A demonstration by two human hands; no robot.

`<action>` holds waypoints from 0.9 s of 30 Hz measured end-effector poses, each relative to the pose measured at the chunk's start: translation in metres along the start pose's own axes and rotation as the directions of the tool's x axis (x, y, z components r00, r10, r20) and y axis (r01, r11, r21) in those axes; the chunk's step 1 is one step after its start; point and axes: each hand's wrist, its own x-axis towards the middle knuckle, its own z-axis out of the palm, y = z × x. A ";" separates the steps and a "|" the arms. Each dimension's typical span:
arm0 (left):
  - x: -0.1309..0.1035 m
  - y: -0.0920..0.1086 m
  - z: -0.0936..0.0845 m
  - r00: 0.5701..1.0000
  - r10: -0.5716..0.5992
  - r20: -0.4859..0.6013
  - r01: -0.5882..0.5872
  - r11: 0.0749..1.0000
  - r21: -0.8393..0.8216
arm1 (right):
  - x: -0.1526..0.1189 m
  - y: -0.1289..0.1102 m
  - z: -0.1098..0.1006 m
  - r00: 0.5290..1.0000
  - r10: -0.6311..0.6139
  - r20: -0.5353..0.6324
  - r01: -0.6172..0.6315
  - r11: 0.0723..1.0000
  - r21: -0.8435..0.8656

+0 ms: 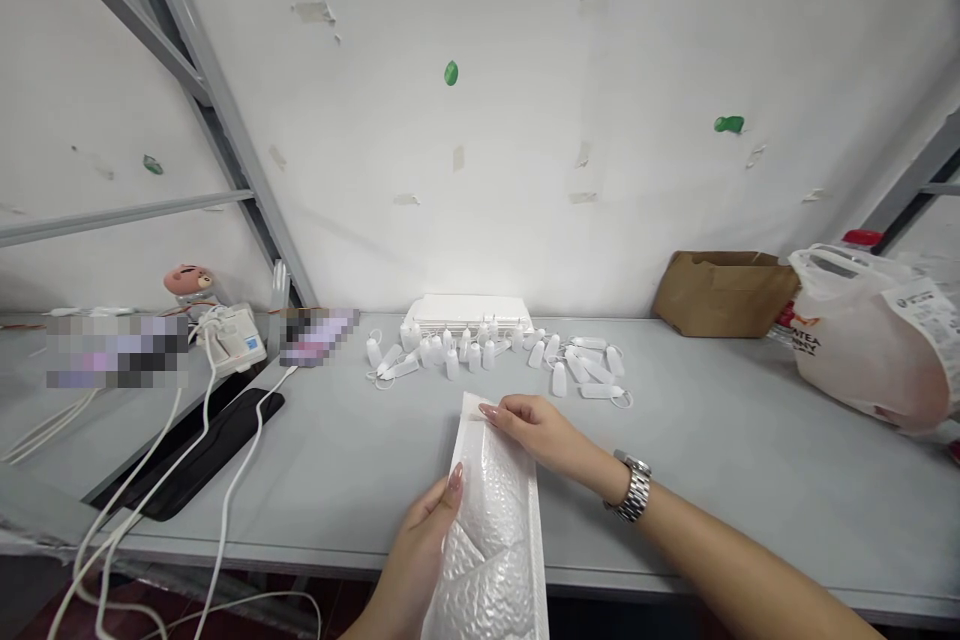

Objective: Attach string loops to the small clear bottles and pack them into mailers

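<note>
A white bubble mailer (491,510) is held between my two hands over the table's front edge, its narrow end pointing away from me. My left hand (424,525) grips its left edge, thumb on top. At the far end my right hand (529,425) pinches the strip at the mailer's top corner; a metal watch is on that wrist. Beyond the mailer, several small white plastic squeeze bottles (451,363) with looped caps stand or lie on the grey table (360,470). What the mailer contains, if anything, cannot be made out.
A stack of white mailers (472,308) lies against the wall behind the bottles. To the right are a cardboard box (724,295) and a full plastic bag (870,340). Left are a power strip (234,340), white cables (225,510) and a black pad (202,460).
</note>
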 end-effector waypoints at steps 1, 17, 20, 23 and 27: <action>0.000 0.000 0.000 1.000 -0.009 0.000 0.009 1.000 0.005 | -0.001 -0.001 0.000 0.999 -0.010 0.050 0.009 1.000 0.012; 0.001 0.006 -0.008 0.992 -0.010 -0.125 0.015 0.999 0.040 | 0.016 0.031 -0.064 0.875 -0.021 -0.484 -0.420 0.465 -0.779; 0.002 0.006 -0.008 0.995 -0.003 -0.105 0.008 0.999 0.041 | 0.015 0.035 -0.058 0.900 0.028 -0.435 -0.414 0.365 -0.834; 0.004 0.006 -0.009 0.995 -0.024 -0.101 0.026 0.999 0.020 | 0.012 0.029 -0.057 0.903 0.044 -0.427 -0.404 0.427 -0.809; 0.005 0.005 -0.009 0.994 -0.041 -0.103 0.042 0.999 0.013 | 0.007 0.017 -0.070 0.907 0.184 -0.379 -0.362 0.799 -0.480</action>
